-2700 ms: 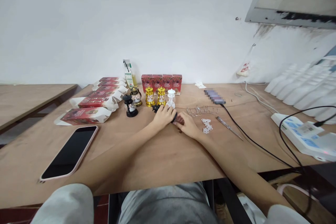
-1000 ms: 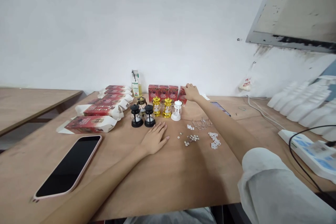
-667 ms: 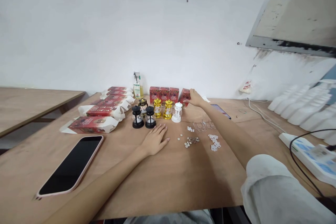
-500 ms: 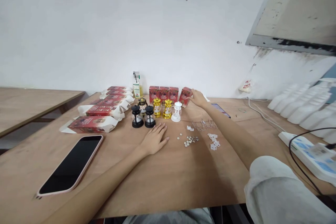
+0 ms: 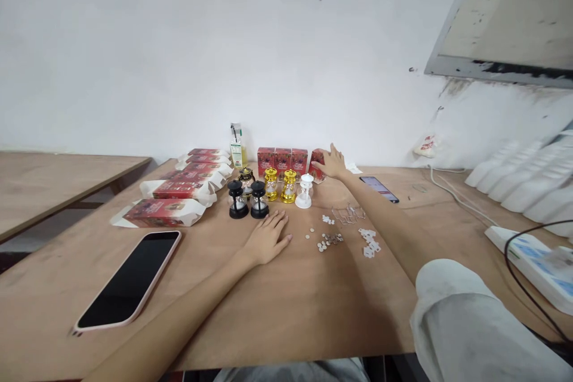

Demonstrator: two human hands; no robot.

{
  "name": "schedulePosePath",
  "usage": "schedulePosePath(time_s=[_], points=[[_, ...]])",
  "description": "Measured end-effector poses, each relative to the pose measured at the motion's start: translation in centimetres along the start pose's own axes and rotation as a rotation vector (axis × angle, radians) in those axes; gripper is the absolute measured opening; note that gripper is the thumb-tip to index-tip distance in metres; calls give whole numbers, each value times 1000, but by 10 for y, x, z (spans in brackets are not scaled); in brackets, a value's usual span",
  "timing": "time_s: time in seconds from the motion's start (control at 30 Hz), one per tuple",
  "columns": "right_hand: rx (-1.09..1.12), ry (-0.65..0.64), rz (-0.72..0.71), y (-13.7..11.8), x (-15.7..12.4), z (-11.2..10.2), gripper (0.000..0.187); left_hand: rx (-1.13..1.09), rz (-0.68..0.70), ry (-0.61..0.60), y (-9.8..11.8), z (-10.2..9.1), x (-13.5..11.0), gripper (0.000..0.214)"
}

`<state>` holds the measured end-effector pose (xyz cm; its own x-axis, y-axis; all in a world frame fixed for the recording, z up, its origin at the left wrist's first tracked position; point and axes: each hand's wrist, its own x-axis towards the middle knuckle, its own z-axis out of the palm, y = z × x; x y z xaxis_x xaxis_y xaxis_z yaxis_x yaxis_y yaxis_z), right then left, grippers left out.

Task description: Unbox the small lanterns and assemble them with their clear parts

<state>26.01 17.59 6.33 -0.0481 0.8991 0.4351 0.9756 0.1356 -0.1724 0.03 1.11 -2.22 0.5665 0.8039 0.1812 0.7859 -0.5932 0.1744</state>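
Head view: four red printed cardboard boxes (image 5: 282, 160) are standing mid-frame; right hand (image 5: 333, 163), fingers loosely spread, is partly hiding the rightmost box (image 5: 317, 177), hold unclear; flat left hand (image 5: 267, 240) is gripping nothing.

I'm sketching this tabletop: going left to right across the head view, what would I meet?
Pink-edged phone, left black lantern, right black lantern, right gold lantern, white lantern, right hand, second phone, white power strip.

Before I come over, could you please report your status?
Left hand palm-down on table. Right hand splayed at rightmost red box. White lantern standing front-left of box.
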Motion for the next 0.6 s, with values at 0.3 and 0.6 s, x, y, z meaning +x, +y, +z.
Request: schedulePosePath(time_s=[0.3, 0.6], points=[[-6, 9, 146, -2, -7, -21, 64, -58, 25, 37, -3, 2, 0, 57], [354, 415, 289, 34, -62, -98, 73, -219, -21, 13, -1, -5, 0, 61]])
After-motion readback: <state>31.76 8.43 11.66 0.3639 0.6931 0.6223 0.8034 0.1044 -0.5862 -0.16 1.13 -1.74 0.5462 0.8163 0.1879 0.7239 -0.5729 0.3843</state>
